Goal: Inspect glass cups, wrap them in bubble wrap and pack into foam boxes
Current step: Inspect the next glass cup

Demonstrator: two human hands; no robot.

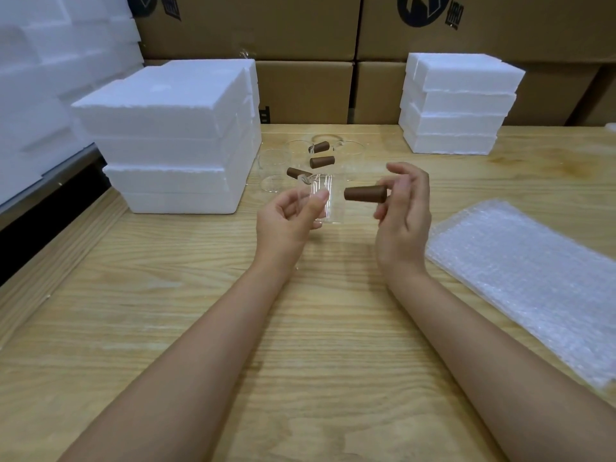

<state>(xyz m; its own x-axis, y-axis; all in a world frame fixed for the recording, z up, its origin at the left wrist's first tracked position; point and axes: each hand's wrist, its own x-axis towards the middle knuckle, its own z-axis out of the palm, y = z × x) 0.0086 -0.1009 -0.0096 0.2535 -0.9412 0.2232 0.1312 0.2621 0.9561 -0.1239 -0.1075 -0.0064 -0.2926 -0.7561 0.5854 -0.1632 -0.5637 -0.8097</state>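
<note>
clear glass cup with brown handle point(329, 205): inspection only, left hand point(286, 221) gripping it, right hand point(403, 211) pinching the handle; white bubble wrap point(520, 278) right of it looks unused, nothing packed.

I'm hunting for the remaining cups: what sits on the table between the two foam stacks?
Head view: a cluster of clear glass cups with brown handles sits there, between the left foam stack and the right foam stack.

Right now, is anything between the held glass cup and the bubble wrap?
Nothing visible blocks it. The left hand and right hand hold the glass cup; only bare table separates it from the bubble wrap on the right.
</note>
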